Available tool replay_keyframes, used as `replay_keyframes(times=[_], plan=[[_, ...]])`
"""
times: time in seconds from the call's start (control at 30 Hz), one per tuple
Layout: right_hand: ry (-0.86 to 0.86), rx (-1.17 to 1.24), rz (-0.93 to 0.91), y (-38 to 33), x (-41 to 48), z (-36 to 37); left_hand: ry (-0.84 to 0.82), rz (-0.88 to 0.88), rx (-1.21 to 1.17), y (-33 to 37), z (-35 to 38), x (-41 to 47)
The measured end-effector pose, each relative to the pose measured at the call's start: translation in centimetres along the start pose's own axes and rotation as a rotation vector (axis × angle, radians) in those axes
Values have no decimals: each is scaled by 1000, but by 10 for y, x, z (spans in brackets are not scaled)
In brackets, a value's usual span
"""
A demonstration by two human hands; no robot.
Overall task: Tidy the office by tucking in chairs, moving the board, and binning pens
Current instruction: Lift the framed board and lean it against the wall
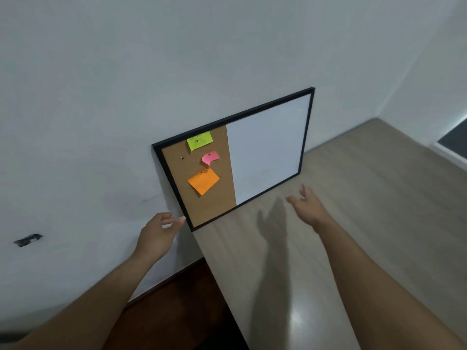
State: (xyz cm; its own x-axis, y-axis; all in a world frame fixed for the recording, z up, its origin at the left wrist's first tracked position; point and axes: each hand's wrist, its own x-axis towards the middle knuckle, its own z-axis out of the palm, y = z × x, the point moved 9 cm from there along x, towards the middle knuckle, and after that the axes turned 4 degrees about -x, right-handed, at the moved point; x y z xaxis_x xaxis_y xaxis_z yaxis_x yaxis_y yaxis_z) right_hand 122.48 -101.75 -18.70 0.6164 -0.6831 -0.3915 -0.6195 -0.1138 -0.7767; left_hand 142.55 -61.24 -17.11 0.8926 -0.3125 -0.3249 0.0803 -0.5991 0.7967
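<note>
A black-framed board (267,147), half cork and half whiteboard, stands on a light wooden desk (328,236) and leans against the white wall. Green, pink and orange notes are pinned to its cork half. My left hand (159,233) is by the board's lower left corner, fingers apart, with a fingertip at or just short of the frame. My right hand (307,205) hovers open over the desk, just in front of the board's bottom edge, apart from it. Neither hand holds anything.
The white wall (101,109) runs along the left, with a dark scuff mark (27,239) low on it. Dark wooden floor (177,311) shows left of the desk's edge. A dark panel (454,140) sits at the far right.
</note>
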Motion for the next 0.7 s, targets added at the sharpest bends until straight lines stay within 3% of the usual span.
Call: replay_keyframes(times=[0.43, 0.7], plan=[[219, -76, 21, -24, -268, -17, -346, 271, 90, 67, -43, -129], [379, -109, 110, 3, -426, -24, -592, 509, 149, 105, -12, -231]])
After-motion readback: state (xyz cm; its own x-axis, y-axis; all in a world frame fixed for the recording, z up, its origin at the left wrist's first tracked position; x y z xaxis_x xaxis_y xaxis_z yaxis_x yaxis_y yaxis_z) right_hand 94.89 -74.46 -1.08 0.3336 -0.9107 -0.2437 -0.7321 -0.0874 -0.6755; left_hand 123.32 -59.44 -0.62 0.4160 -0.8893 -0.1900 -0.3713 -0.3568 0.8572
